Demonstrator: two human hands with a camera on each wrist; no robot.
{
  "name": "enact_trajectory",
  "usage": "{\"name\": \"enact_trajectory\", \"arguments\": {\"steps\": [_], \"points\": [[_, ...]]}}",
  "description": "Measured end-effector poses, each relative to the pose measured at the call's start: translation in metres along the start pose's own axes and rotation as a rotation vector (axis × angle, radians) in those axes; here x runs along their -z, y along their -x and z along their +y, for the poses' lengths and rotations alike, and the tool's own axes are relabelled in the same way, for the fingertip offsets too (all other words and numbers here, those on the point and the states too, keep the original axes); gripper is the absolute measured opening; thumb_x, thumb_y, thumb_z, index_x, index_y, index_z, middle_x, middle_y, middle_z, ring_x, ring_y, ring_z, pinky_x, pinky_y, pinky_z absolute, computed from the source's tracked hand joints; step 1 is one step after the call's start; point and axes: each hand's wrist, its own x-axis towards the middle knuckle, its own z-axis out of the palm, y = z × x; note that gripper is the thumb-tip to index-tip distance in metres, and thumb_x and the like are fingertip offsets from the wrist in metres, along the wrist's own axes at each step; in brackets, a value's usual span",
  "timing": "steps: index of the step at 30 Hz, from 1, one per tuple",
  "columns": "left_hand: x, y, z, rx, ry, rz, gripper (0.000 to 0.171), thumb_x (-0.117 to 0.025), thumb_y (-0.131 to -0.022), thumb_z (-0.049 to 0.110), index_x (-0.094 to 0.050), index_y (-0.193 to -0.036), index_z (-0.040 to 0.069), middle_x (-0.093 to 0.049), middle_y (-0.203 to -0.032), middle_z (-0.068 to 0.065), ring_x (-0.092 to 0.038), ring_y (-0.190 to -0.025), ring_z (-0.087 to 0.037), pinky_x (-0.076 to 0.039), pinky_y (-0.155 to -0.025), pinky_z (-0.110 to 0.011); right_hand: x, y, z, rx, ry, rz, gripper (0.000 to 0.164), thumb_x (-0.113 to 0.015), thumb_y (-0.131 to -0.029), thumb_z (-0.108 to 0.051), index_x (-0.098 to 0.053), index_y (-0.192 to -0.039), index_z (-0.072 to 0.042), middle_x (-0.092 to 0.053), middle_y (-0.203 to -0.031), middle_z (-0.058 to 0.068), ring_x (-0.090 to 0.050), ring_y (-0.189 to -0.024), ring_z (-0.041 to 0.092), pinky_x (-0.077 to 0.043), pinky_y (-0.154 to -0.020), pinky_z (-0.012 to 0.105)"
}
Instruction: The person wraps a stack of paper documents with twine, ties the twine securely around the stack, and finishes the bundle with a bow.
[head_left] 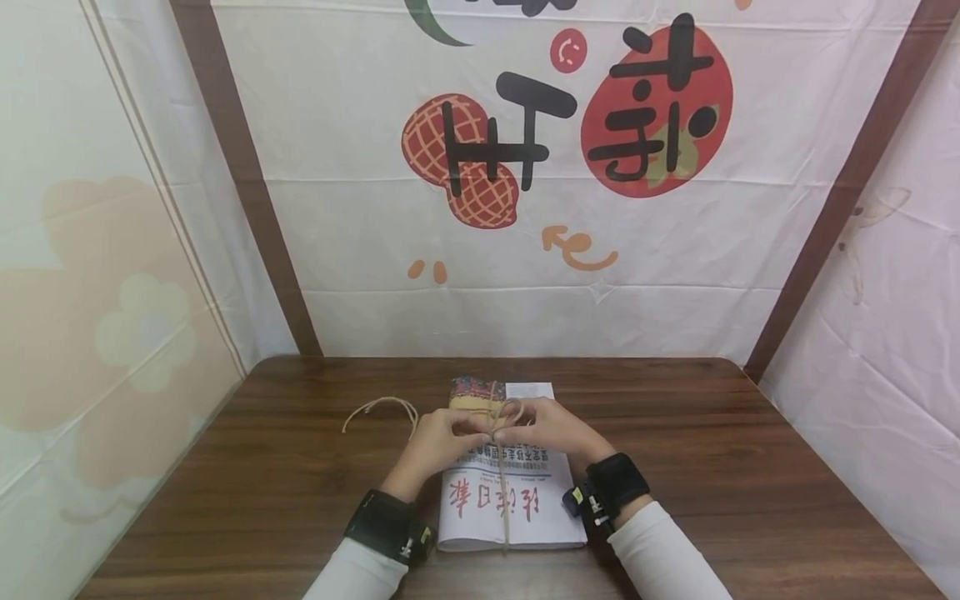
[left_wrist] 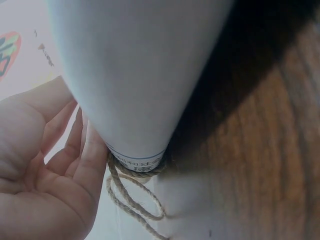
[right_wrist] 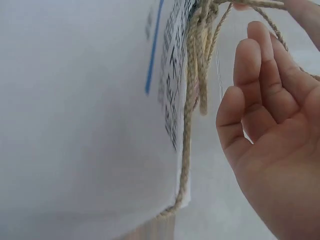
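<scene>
A folded newspaper bundle (head_left: 459, 523) lies flat on the table, wrapped lengthwise and crosswise with brown twine (head_left: 506, 521). Over the crossing of the twine, toward the bundle's far end, both hands meet fingertip to fingertip. My left hand (head_left: 444, 437) pinches the twine at the knot from the left side. From the right, my right hand (head_left: 553, 428) pinches a small loop between thumb and forefinger. In the right wrist view, twine strands (right_wrist: 186, 145) run down the bundle's face, and the other fingers are loosely bent. The left wrist view shows a slack twine loop (left_wrist: 131, 200) beneath the newspaper's edge.
A loose twine end (head_left: 382, 400) curves over the brown wooden table (head_left: 300, 467) left of the bundle. Printed white cloth (head_left: 360, 208) hangs behind the table, with more cloth on both sides. Each wrist wears a black strap with a camera.
</scene>
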Motion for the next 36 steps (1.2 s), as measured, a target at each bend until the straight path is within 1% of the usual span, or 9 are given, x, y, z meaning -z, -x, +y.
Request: {"name": "enact_trajectory", "arguments": {"steps": [5, 10, 14, 16, 19, 25, 31, 33, 36], "points": [[0.000, 0.000, -0.002, 0.000, -0.005, -0.011, 0.004, -0.079, -0.087, 0.028, -0.079, -0.091, 0.025, -0.073, -0.094, 0.009, -0.065, -0.096, -0.016, -0.050, -0.086, -0.043, 0.000, -0.002, 0.000, 0.038, -0.047, -0.023, 0.021, -0.066, -0.098, -0.033, -0.073, -0.108, -0.016, -0.069, -0.106, -0.002, -0.064, -0.098, 0.016, -0.050, -0.087, 0.038], [0.002, -0.001, -0.001, 0.003, 0.006, -0.029, 0.004, -0.079, -0.088, 0.025, -0.079, -0.092, 0.022, -0.074, -0.094, 0.008, -0.065, -0.094, -0.015, -0.051, -0.085, -0.044, 0.000, -0.003, 0.001, 0.037, -0.041, -0.012, 0.017, -0.066, -0.098, -0.032, -0.073, -0.104, -0.018, -0.070, -0.101, -0.003, -0.063, -0.103, 0.015, -0.046, -0.095, 0.044], [0.007, 0.000, 0.001, -0.001, 0.043, -0.071, 0.008, -0.078, -0.088, 0.022, -0.079, -0.096, 0.020, -0.074, -0.097, 0.005, -0.066, -0.094, -0.016, -0.052, -0.085, -0.043, 0.000, -0.002, 0.002, 0.034, -0.046, 0.002, 0.016, -0.068, -0.097, -0.032, -0.072, -0.102, -0.017, -0.069, -0.102, -0.005, -0.060, -0.109, 0.015, -0.040, -0.103, 0.050], [0.012, 0.001, 0.001, 0.000, 0.061, -0.093, 0.011, -0.078, -0.089, 0.021, -0.079, -0.099, 0.019, -0.074, -0.098, 0.003, -0.067, -0.095, -0.017, -0.053, -0.085, -0.043, 0.000, -0.002, 0.003, 0.027, -0.057, 0.010, 0.016, -0.070, -0.096, -0.032, -0.071, -0.102, -0.017, -0.068, -0.103, -0.005, -0.061, -0.108, 0.016, -0.040, -0.101, 0.050], [0.022, 0.001, 0.001, -0.005, 0.077, -0.097, 0.013, -0.078, -0.088, 0.020, -0.079, -0.101, 0.017, -0.074, -0.101, 0.001, -0.066, -0.097, -0.019, -0.053, -0.085, -0.043, 0.000, -0.002, 0.004, 0.010, -0.065, 0.026, 0.015, -0.072, -0.094, -0.032, -0.070, -0.101, -0.019, -0.067, -0.101, -0.004, -0.062, -0.101, 0.018, -0.045, -0.094, 0.047], [0.045, 0.004, -0.003, 0.011, 0.121, -0.022, 0.016, -0.077, -0.088, 0.018, -0.078, -0.103, 0.011, -0.073, -0.097, -0.002, -0.066, -0.088, -0.018, -0.054, -0.076, -0.037, 0.000, -0.001, 0.003, -0.005, -0.089, 0.027, 0.014, -0.074, -0.092, -0.028, -0.068, -0.099, -0.017, -0.069, -0.093, -0.001, -0.065, -0.090, 0.020, -0.049, -0.084, 0.041], [0.063, 0.005, -0.009, 0.063, 0.116, 0.045, 0.015, -0.077, -0.090, 0.022, -0.078, -0.103, 0.015, -0.072, -0.093, 0.002, -0.063, -0.080, -0.015, -0.052, -0.067, -0.032, 0.001, 0.001, -0.001, 0.000, -0.106, 0.026, 0.012, -0.075, -0.092, -0.025, -0.067, -0.096, -0.017, -0.070, -0.090, 0.000, -0.065, -0.087, 0.021, -0.049, -0.082, 0.040], [0.067, 0.006, -0.010, 0.064, 0.084, 0.033, 0.013, -0.077, -0.090, 0.024, -0.078, -0.101, 0.018, -0.072, -0.093, 0.003, -0.061, -0.082, -0.016, -0.050, -0.069, -0.033, 0.002, 0.001, -0.001, 0.001, -0.109, 0.023, 0.012, -0.075, -0.092, -0.025, -0.067, -0.096, -0.017, -0.070, -0.090, 0.001, -0.065, -0.087, 0.022, -0.048, -0.082, 0.040], [0.074, 0.008, -0.015, 0.018, -0.011, -0.041, 0.009, -0.076, -0.090, 0.022, -0.078, -0.098, 0.017, -0.072, -0.093, 0.004, -0.063, -0.089, -0.018, -0.051, -0.076, -0.038, 0.002, 0.001, -0.001, -0.003, -0.114, 0.019, 0.012, -0.074, -0.092, -0.025, -0.067, -0.097, -0.017, -0.071, -0.091, 0.002, -0.065, -0.088, 0.022, -0.048, -0.082, 0.040]]}}
